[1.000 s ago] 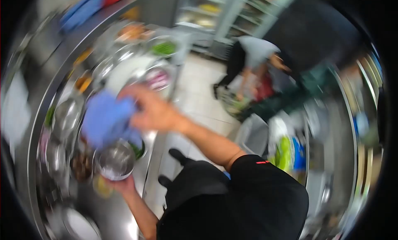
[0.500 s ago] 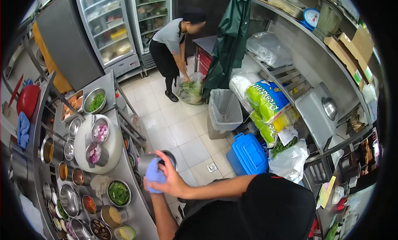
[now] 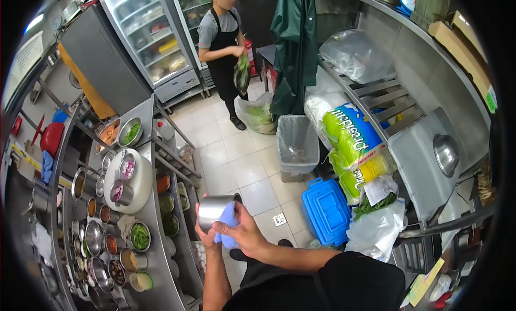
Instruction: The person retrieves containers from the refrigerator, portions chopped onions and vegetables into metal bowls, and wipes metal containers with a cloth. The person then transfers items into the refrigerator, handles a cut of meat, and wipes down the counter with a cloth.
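A steel container [image 3: 214, 210] is held between my hands in front of my body, its side facing up. My left hand [image 3: 208, 237] is wrapped round its lower left side. My right hand [image 3: 243, 233] presses a blue cloth [image 3: 228, 225] on the container's right side, near the rim. The container's inside is hidden from this angle. Left of my hands is the steel counter [image 3: 161, 257], with a bowl of cut green vegetables [image 3: 140, 236] near its edge.
A co-worker [image 3: 220, 42] stands by the glass-door fridge [image 3: 156, 42], holding greens above a plastic bag [image 3: 258, 115]. A grey bin [image 3: 295, 144] and blue lidded box [image 3: 326, 211] stand on the floor. Steel shelving [image 3: 395, 104] lines the right side.
My hands first swung from the counter over the floor with container and cloth; since then the container has tipped sideways. The co-worker has straightened up from the bag, lifting greens.
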{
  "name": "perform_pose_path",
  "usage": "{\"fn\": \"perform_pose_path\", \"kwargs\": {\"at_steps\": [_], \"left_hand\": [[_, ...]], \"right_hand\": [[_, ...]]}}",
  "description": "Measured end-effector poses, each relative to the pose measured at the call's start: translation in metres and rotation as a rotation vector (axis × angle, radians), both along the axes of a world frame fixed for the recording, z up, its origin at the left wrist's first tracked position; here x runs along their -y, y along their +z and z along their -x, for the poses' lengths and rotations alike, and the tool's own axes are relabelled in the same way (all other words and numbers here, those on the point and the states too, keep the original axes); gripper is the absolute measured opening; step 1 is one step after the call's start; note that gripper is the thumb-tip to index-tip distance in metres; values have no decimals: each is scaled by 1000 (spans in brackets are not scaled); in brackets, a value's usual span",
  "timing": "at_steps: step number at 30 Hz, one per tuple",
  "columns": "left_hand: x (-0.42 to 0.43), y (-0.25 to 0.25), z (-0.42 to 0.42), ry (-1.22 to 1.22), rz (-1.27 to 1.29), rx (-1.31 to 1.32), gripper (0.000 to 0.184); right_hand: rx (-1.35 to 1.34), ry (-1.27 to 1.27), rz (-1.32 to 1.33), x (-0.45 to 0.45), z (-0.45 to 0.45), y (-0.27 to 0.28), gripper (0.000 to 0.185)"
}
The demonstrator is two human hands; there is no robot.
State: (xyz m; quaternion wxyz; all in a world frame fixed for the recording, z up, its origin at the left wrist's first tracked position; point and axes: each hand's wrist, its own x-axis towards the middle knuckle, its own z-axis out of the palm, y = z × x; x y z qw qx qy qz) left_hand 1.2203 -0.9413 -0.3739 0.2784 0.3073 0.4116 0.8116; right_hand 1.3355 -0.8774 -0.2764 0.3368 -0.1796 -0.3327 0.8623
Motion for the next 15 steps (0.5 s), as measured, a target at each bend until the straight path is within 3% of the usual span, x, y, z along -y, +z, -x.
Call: {"fn": "perform_pose_path", "kwargs": {"at_steps": [1,2,4,6,8,9,10,11,12,14,15], "left_hand": [[3,-3,-6,-17,60,-36,103],[6,-5,-12,-36,122,-69,98],[1,11,-25,-5,93,-25,101],[-6,49,-34,-103,6,-136,109],[-3,81,-31,-274,78,-126,98],[0,97,-36,-256,282,-157,94],[1,114,-40,-237,487,-191,90],[-3,127,-54,-145,638,-206,84],[-1,121,-50,-178,650,-183,93],[16,118,-34,-347,488,-142,107],[21,103,-32,-323,360,-237,112]], "right_hand": [[-17,72,32,-3,-10,4,64],[-25,83,41,-8,-16,5,64],[-56,366,-62,-15,-28,-1,60],[-93,313,-87,-2,-32,-14,57],[19,-59,-1021,5,-35,-47,56],[21,-154,-1392,-3,-36,-65,59],[-24,-37,-1524,-17,-30,-85,60],[-9,76,-1457,-24,-32,-87,56],[6,188,-1384,-25,-36,-87,52],[153,226,-1293,-14,-46,-54,50],[-1,364,-631,-8,-52,-36,50]]}}
